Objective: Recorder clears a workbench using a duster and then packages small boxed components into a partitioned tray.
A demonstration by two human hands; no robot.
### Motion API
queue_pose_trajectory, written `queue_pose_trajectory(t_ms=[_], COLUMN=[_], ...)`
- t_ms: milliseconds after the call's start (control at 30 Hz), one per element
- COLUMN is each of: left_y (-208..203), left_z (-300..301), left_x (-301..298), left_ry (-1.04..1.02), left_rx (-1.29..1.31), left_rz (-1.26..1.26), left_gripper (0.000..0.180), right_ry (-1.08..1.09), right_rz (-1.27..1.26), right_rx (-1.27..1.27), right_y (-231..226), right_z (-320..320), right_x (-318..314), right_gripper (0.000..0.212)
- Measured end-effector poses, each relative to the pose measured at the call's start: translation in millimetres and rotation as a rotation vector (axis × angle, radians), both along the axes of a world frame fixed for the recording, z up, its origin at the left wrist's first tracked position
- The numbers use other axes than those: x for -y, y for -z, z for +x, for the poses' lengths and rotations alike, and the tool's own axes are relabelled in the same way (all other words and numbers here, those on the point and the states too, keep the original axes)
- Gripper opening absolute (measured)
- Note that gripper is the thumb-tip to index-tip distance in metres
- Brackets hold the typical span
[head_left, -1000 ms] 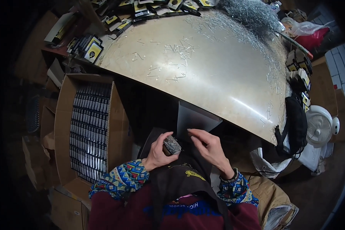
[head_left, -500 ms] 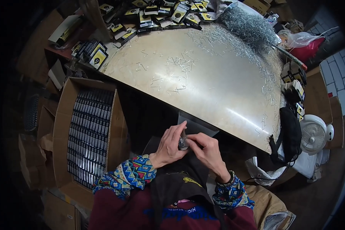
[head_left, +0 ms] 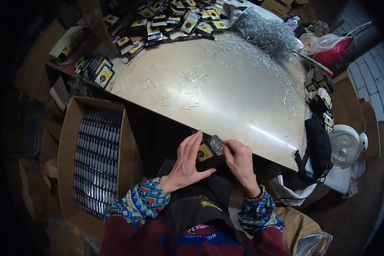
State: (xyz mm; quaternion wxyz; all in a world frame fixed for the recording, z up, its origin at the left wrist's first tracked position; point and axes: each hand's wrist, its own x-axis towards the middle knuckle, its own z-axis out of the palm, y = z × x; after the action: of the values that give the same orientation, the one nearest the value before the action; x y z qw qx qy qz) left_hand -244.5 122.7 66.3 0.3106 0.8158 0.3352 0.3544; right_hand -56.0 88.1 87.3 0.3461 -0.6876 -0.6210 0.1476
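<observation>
Right hand [head_left: 240,160]: thumb and index finger pinching the edge of a small clear plastic packet of silvery metal pins [head_left: 215,144], probably held by the edge so the rest isn't covered. Packet is just left of those fingertips, at the right end of a small black-and-yellow cardboard box [head_left: 204,152]; can't tell if any of it is inside. Left hand [head_left: 184,161]: thumb spread well apart from the fingers, box lying beside those fingers, likely backed by them for steadiness. Contact is hidden, so I can't tell how firm that hold is. Both hands are by the near edge of the pale, shiny tabletop [head_left: 239,102], which carries scattered bent silvery wire pins [head_left: 192,79] and a big tangled silvery heap [head_left: 264,32] at the far right, presumably for easy reach. Left of me, an open brown cardboard carton [head_left: 130,162] holds tight rows of dark boxes [head_left: 96,162], probably to save space.
</observation>
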Motion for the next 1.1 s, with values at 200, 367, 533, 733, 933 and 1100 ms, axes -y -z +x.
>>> queue_pose_trajectory(t_ms=[200,367,533,733,933,1100], left_y=[-5,-14,-28,-21,-19,-19], left_z=[10,27,37,37,34,29], left_x=[-8,-21,-21,-19,-22,-17], left_ry=[0.002,-0.033,-0.105,-0.116,-0.063,-0.08], left_rx=[-0.026,-0.105,0.061,0.101,-0.041,-0.003], left_rz=[-0.053,-0.057,-0.43,-0.395,0.074,-0.054], left_gripper=[0.097,0.084,0.07,0.068,0.07,0.071], right_ry=[-0.027,-0.156,-0.067,-0.249,-0.098,-0.035], right_rz=[-0.115,-0.248,-0.127,0.195,0.257,0.289], right_rx=[-0.234,-0.312,-0.518,-0.053,-0.181,-0.22], right_y=[-35,-43,-41,-27,-12,-17], right_z=[27,36,36,18,-4,-1], right_x=[-17,-27,-19,-9,-14,-12], right_gripper=[0.014,0.016,0.019,0.028,0.026,0.022])
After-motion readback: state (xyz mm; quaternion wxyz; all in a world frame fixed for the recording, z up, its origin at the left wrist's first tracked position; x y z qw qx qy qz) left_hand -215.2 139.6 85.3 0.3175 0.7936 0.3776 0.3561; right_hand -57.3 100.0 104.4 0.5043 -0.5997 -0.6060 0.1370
